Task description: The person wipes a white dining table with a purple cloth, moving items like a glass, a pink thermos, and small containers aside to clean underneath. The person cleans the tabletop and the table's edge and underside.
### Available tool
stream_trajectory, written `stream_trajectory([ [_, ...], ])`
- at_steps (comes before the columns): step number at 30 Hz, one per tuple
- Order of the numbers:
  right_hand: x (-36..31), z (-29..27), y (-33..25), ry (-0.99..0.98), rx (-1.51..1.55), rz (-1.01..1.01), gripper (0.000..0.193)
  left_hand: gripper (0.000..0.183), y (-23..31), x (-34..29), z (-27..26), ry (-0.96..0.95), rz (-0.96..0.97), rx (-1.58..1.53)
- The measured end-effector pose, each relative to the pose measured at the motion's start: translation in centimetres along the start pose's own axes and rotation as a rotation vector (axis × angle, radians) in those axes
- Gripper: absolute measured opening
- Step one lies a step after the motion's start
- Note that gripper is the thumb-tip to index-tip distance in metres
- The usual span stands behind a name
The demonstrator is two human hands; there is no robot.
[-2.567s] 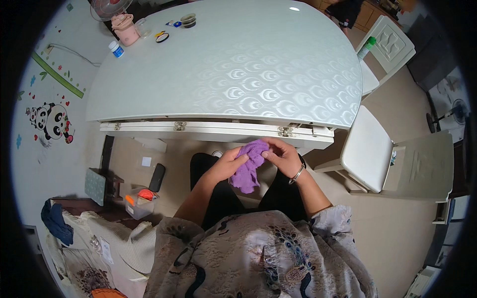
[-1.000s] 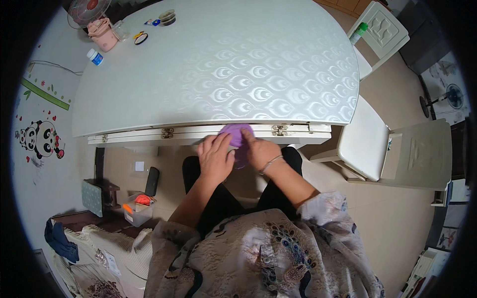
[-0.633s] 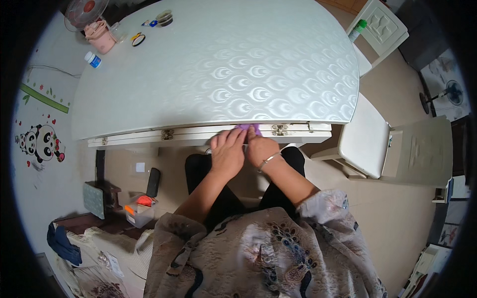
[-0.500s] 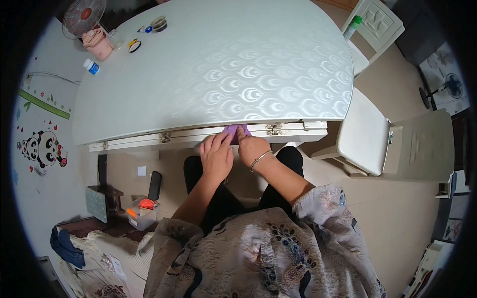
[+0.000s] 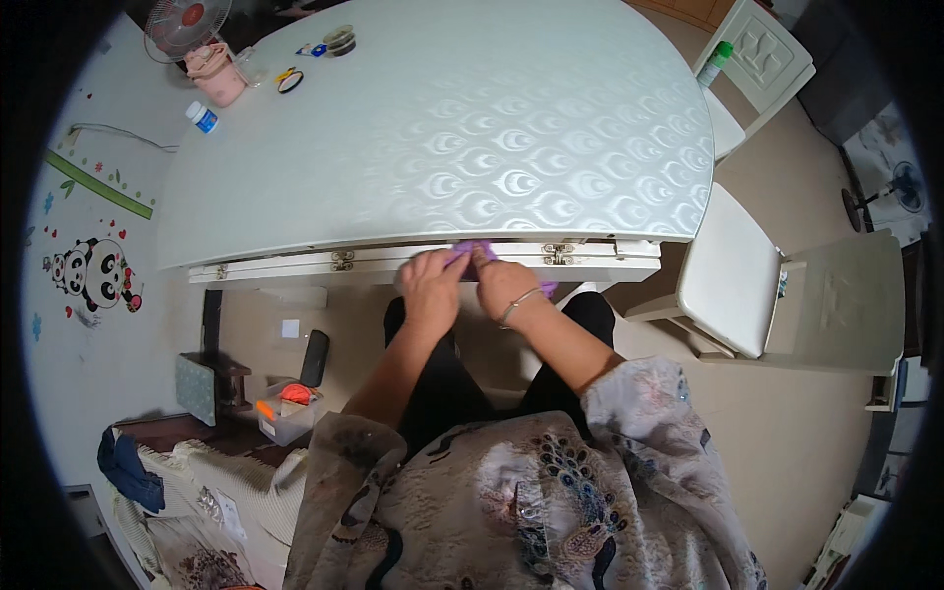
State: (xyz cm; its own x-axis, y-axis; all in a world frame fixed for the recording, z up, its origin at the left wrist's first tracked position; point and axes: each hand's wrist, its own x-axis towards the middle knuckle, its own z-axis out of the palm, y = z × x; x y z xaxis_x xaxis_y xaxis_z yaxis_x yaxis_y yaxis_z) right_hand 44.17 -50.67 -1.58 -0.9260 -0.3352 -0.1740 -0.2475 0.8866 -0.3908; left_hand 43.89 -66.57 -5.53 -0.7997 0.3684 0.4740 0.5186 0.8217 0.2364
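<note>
A purple cloth [image 5: 480, 247] is bunched between my two hands at the near edge of the pale patterned table [image 5: 324, 167]. My left hand [image 5: 430, 290] has its fingers closed on the cloth's left part. From the other side, my right hand [image 5: 505, 284] grips it too, with a bangle on that wrist. A corner of the cloth shows just beyond this wrist. Both hands are over the white ledge [image 5: 413, 260] that runs below the tabletop, between two metal hinges [image 5: 341, 261]. My fingertips are partly hidden by the cloth.
On the table's far left stand a white-and-blue bottle [image 5: 202, 117], a pink container [image 5: 215, 75] and a fan [image 5: 190, 22]. A white chair [image 5: 730, 270] is at the right. A plastic box [image 5: 287, 418] sits on the floor at the left.
The cloth, pressed lower against the ledge before, is now bunched at the tabletop edge. A corner of it has come out by my right wrist. The whole view has shifted slightly.
</note>
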Motion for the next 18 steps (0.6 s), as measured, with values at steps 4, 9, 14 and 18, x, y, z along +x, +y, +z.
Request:
stream_trajectory([
  [4,0.9,1.2,-1.5,0.004,0.016,0.019,0.056,0.031,-1.7,-1.1,-1.6,0.024,-0.019,0.101],
  [9,-1.8,0.0,1.8,-0.001,0.002,0.151,0.066,0.044,4.0,-1.6,1.0,-0.099,-0.025,0.094],
  [14,-4.5,0.0,4.0,0.08,-0.071,0.18,0.067,0.05,5.6,-1.2,1.0,-0.082,-0.014,-0.067],
  [18,-2.4,1.4,1.3,0.083,-0.069,0.104,0.064,0.054,2.7,-2.3,-0.3,-0.071,-0.038,-0.044],
])
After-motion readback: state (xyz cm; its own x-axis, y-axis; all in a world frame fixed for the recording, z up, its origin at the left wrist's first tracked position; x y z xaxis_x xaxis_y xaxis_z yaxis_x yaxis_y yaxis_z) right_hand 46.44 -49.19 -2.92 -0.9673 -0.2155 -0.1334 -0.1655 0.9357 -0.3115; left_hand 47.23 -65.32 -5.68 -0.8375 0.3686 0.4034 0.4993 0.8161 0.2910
